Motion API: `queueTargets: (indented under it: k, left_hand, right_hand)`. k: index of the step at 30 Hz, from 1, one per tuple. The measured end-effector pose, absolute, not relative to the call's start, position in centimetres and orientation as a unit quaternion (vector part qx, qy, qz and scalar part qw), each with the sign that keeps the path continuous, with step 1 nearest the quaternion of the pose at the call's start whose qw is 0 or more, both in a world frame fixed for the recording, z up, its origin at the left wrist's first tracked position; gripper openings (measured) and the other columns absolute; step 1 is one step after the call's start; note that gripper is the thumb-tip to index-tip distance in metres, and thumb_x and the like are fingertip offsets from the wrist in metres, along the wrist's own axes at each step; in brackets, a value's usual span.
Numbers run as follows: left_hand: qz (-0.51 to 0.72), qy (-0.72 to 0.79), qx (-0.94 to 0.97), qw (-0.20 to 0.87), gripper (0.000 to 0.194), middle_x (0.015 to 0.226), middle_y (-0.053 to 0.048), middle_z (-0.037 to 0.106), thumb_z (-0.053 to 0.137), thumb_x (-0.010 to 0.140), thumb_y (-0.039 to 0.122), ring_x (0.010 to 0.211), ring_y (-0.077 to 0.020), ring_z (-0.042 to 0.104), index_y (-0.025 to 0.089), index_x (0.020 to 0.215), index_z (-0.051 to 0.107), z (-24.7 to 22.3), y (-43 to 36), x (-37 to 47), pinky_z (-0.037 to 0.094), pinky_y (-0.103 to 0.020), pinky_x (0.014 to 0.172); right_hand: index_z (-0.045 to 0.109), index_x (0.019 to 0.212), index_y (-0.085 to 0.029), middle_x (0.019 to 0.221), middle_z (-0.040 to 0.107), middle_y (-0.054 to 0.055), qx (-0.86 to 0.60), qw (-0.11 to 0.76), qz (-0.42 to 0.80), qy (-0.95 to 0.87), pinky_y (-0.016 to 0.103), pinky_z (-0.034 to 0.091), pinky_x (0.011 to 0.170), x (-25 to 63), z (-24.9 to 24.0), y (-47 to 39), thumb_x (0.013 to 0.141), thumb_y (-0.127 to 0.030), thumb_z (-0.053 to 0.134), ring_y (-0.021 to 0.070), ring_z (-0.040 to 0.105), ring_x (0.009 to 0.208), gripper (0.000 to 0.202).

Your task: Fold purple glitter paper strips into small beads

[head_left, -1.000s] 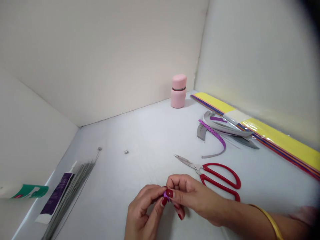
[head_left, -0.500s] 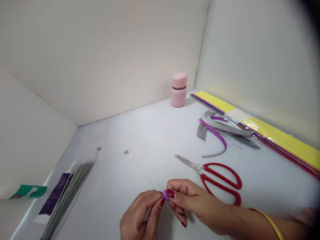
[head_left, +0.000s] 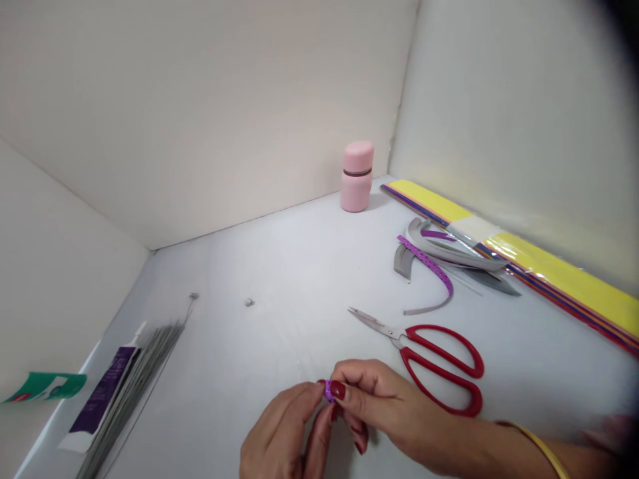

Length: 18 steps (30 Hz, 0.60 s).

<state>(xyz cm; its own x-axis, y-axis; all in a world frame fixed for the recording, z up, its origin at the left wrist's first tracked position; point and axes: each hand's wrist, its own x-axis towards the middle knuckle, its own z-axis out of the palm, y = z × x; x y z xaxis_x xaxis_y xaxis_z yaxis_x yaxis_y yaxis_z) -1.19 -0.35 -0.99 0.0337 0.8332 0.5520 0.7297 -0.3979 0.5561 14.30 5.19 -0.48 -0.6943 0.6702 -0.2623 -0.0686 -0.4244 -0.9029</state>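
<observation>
A small rolled purple strip (head_left: 328, 391) with darker spots is pinched between both hands at the bottom middle. My left hand (head_left: 284, 429) has its thumb and fingertips closed on the strip's left side. From the right, my right hand (head_left: 372, 399) presses its thumb against the same piece, its other fingers curled beneath. The fingertips cover most of the roll. Just beyond my right hand lie red-handled scissors (head_left: 394, 330), their tips pointing left. A longer spotted purple strip (head_left: 433, 266) curves on the table behind the scissors.
Grey offcuts (head_left: 434, 249) lie beside a yellow-topped pack of coloured sheets (head_left: 539, 263) along the right wall. A pink bottle (head_left: 357, 177) stands at the back. Leftward are a purple-and-white tube (head_left: 102, 392), a bundle of thin wires (head_left: 134, 392) and a small silvery piece (head_left: 249, 302).
My left hand's fingers have shifted slightly around the purple roll, and its thumb has moved a little right. My right hand keeps its pinch. The view has moved slightly.
</observation>
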Motion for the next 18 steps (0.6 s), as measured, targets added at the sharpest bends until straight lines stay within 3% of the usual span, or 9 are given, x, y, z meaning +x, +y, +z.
queueTargets:
  k: [7,11,18]
  left_hand:
    - [0.426,0.527,0.717,0.162,0.022,0.076,-0.003,0.07,0.051,0.08,0.006,0.065,-0.0108,0.064,0.018,0.093,0.063,-0.61,-0.19,-1.41,0.049,-0.016,0.063]
    - [0.443,0.524,0.7,0.198,0.021,0.081,-0.003,0.071,0.056,0.079,0.011,0.069,-0.0109,0.065,0.021,0.097,0.063,-0.88,-0.13,-1.38,0.048,-0.016,0.065]
    - [0.457,0.502,0.719,0.148,0.02,0.077,-0.003,0.071,0.051,0.084,0.013,0.064,-0.0102,0.065,0.02,0.099,0.063,-1.61,-0.06,-0.92,0.049,-0.015,0.063]
  right_hand:
    - [0.052,0.069,-0.013,0.049,0.045,-0.005,-0.316,0.196,0.784,-0.496,0.019,0.034,0.046,14.4,-0.64,5.24,0.085,-0.049,0.045,0.0072,0.043,0.044,0.039]
    - [0.05,0.067,-0.014,0.048,0.041,-0.006,-0.316,0.21,0.791,-0.479,0.018,0.034,0.043,14.36,-0.51,5.31,0.082,-0.054,0.046,0.0059,0.038,0.041,0.043]
    - [0.046,0.064,-0.015,0.051,0.038,-0.007,-0.308,0.224,0.791,-0.479,0.016,0.03,0.04,14.29,-0.91,5.05,0.085,-0.051,0.044,0.0047,0.033,0.041,0.041]
